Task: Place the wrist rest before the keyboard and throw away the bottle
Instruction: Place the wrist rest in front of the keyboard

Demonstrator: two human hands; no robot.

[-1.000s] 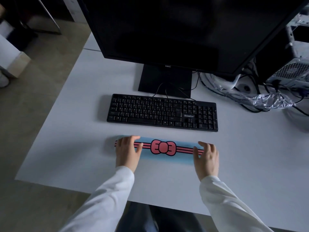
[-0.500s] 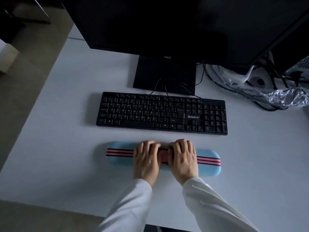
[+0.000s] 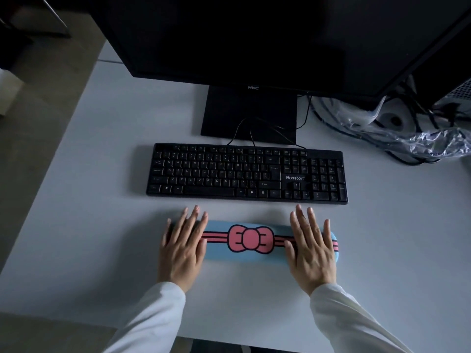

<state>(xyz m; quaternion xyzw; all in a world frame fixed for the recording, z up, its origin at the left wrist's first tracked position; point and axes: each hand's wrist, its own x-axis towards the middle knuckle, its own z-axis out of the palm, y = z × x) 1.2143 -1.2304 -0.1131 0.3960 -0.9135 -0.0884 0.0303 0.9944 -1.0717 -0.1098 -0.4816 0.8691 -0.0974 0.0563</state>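
A blue wrist rest point(image 3: 251, 253) with a pink bow and pink stripes lies on the white desk point(image 3: 89, 200), just in front of the black keyboard point(image 3: 246, 174) and parallel to it. My left hand point(image 3: 182, 248) rests flat on its left end, fingers spread. My right hand point(image 3: 312, 249) lies flat on its right end, fingers spread too. Neither hand grips it. At the far right, a crumpled clear plastic thing point(image 3: 438, 142) lies among cables; I cannot tell whether it is the bottle.
A black monitor point(image 3: 254, 39) on its stand point(image 3: 249, 113) rises behind the keyboard. Tangled cables point(image 3: 356, 123) and a computer case point(image 3: 461, 90) crowd the back right. The desk's left edge drops to the floor point(image 3: 43, 80).
My hands slid from the middle of the wrist rest out to its two ends, uncovering the bow. The wrist rest stays in front of the keyboard.
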